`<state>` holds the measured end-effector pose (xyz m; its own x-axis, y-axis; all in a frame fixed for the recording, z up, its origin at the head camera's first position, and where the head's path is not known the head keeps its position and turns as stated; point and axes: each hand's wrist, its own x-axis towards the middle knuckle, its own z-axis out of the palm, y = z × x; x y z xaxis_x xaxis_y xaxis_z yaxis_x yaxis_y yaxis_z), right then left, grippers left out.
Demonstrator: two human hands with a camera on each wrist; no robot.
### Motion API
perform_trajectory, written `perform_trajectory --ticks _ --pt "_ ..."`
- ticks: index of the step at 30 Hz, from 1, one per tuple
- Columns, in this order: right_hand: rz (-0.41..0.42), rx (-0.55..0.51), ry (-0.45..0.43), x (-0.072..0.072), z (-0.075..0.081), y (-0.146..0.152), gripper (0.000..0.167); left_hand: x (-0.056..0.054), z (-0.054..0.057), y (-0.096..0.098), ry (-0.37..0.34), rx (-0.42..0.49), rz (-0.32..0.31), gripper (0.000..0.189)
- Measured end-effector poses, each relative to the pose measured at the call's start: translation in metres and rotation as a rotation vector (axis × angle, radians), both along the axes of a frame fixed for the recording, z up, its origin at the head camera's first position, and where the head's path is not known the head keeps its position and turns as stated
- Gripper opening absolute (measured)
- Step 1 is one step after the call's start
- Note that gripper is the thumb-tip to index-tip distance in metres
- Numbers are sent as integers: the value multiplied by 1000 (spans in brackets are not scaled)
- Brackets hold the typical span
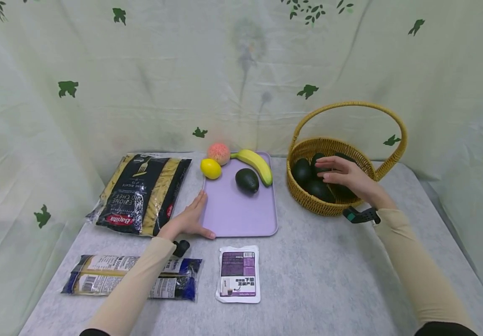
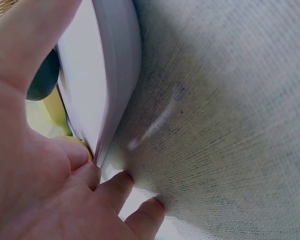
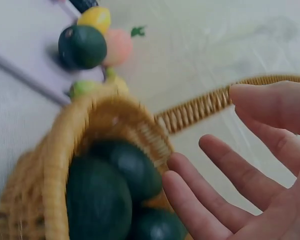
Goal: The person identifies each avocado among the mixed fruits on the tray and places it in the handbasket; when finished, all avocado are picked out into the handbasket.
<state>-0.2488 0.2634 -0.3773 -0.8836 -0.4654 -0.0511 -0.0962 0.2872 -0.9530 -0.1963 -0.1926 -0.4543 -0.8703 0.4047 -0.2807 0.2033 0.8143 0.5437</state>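
Note:
My left hand (image 1: 189, 217) rests at the left edge of a lilac tray (image 1: 237, 217), its fingers extended along the rim and the thumb near the front corner. On the tray lie a dark green avocado (image 1: 247, 181) and a banana (image 1: 255, 163); a lemon (image 1: 210, 168) and a peach (image 1: 218, 153) sit at its back left corner. My right hand (image 1: 350, 179) hovers over a wicker basket (image 1: 308, 205) that holds several avocados (image 1: 301, 171). In the right wrist view its fingers (image 3: 240, 175) are spread and hold nothing, with avocados (image 3: 97, 200) below them.
A large bag of Barilla pasta (image 1: 141, 193) lies left of the tray. Nearer the front are a long pasta packet (image 1: 111, 275), partly under the left forearm, and a white and purple pouch (image 1: 238, 274). The basket's tall handle (image 1: 350, 103) arches behind the right hand.

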Motion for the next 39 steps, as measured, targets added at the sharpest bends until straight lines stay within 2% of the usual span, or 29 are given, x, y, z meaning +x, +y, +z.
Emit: perform_trajectory --ticks 6,11,19,23,30,34,39 --pt "113 -65 -18 -1 3 -32 50 1 1 0 1 0 1 130" --pt "179 -31 -12 -8 1 -64 53 1 1 0 2 7 4 129" --pt "253 8 -1 -23 -11 -108 54 3 2 -1 20 14 -8 128" --pt "281 2 -36 -31 -20 -123 56 3 3 -1 17 16 -10 128" --pt "284 124 -82 -42 -24 -143 63 3 3 -1 13 14 -9 128" --pt "295 230 -67 -48 -26 -155 65 3 3 -1 15 19 -12 127" --pt "314 298 -46 -56 -33 -169 65 4 4 -1 17 26 -17 126"
